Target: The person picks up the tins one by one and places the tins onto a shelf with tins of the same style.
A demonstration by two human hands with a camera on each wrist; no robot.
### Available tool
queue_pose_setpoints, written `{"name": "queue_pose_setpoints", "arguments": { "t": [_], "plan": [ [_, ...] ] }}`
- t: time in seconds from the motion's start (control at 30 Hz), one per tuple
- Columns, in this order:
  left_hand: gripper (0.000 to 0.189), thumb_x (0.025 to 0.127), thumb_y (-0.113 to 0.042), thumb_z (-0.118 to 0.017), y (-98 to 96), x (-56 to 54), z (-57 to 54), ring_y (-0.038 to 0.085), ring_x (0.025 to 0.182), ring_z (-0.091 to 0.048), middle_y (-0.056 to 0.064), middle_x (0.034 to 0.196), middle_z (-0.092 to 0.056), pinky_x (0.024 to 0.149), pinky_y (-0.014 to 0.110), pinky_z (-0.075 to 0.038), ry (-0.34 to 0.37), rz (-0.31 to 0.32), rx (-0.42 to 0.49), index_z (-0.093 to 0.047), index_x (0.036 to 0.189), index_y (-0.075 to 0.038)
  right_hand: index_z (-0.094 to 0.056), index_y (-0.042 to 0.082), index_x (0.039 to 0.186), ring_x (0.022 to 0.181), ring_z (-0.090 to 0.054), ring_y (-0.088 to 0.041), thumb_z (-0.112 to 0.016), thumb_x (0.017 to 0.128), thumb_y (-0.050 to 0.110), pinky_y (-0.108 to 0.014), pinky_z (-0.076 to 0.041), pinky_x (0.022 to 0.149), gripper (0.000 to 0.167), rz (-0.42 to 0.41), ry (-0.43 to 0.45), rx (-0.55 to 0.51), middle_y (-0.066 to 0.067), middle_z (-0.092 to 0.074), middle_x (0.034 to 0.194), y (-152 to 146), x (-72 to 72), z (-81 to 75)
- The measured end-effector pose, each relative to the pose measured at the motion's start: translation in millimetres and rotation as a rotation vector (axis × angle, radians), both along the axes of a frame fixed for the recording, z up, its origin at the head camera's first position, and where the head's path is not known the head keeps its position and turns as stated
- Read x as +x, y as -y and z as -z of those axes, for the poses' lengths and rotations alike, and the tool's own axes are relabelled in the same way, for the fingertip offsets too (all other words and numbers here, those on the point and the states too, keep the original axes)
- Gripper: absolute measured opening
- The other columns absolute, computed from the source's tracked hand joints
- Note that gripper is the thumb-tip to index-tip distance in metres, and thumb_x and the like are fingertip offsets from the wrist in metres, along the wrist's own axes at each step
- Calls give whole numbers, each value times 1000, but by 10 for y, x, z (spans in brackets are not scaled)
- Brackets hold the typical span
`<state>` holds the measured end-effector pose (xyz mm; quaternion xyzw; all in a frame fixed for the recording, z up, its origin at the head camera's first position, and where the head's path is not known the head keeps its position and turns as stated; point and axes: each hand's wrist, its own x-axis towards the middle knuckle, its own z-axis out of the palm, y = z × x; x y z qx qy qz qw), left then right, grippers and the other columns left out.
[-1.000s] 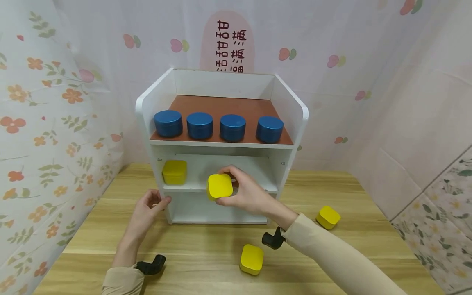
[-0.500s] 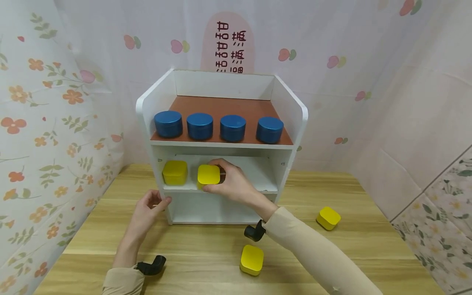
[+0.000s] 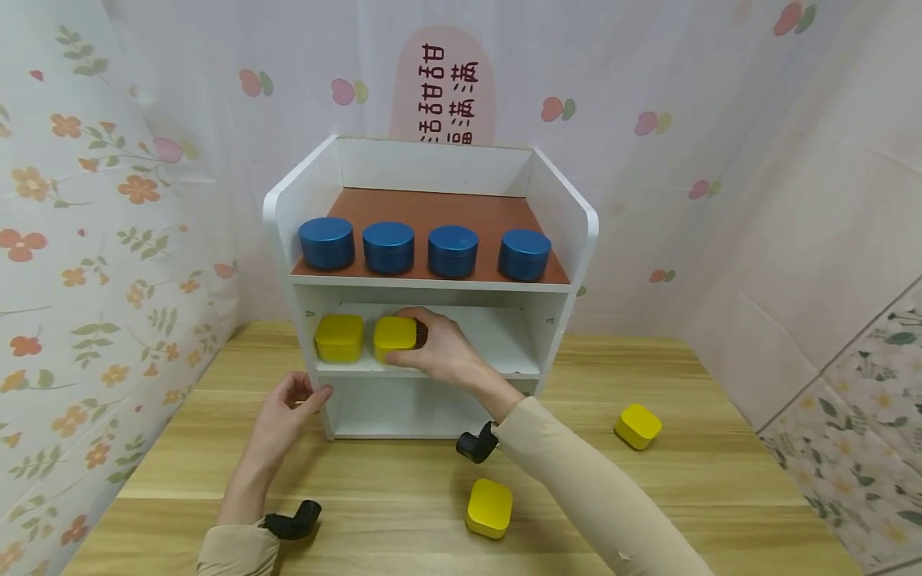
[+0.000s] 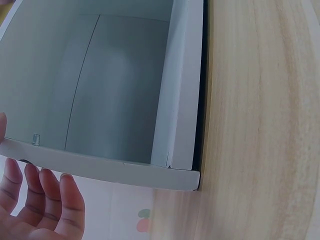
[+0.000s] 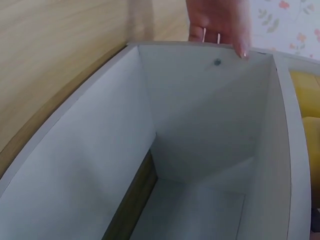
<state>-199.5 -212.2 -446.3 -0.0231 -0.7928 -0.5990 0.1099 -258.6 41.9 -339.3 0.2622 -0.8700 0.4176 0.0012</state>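
A square yellow tin (image 3: 394, 336) with rounded corners is in my right hand (image 3: 439, 348), pinched between thumb and fingers at the middle level of a white shelf unit (image 3: 432, 406). Just left of it, a second yellow tin (image 3: 339, 338) stands on that level, a narrow gap between them. My left hand (image 3: 288, 412) holds the unit's left side panel; in the left wrist view its fingers (image 4: 72, 205) lie along the outer face. The right wrist view shows the thumb over that panel's edge, with the held tin partly cut off at the right.
Several round blue tins (image 3: 452, 251) line the front of the brown top level. On the wooden table (image 3: 389, 512) are a yellow tin (image 3: 490, 509) in front of the unit and another yellow tin (image 3: 638, 426) to the right. Patterned curtains (image 3: 619, 160) hang behind and beside.
My right hand has carried the yellow tin left and inward, from in front of the unit to the middle level beside the other tin. The left hand has stayed on the side panel.
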Motion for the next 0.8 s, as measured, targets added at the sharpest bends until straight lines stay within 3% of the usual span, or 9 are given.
{"name": "queue_pose_setpoints", "arguments": {
  "t": [0.43,0.8],
  "plan": [
    [35,95,-26,-67,23,8,-3,14,92,-50,9,99,-54,74,23,-42,8,-4,-14,-51,109,2,-55,14,134,98,-54,-16,-81,81,36,-32,-45,87,63,24,-10,-2,0,-61,119,38,-10,35],
    [36,94,-27,-68,18,8,-19,15,93,-49,9,101,-54,74,24,-41,24,8,-17,-51,110,1,-54,13,134,95,-54,-16,-80,81,37,-31,-46,83,63,32,-5,-15,1,-60,116,29,0,52]
  ]
}}
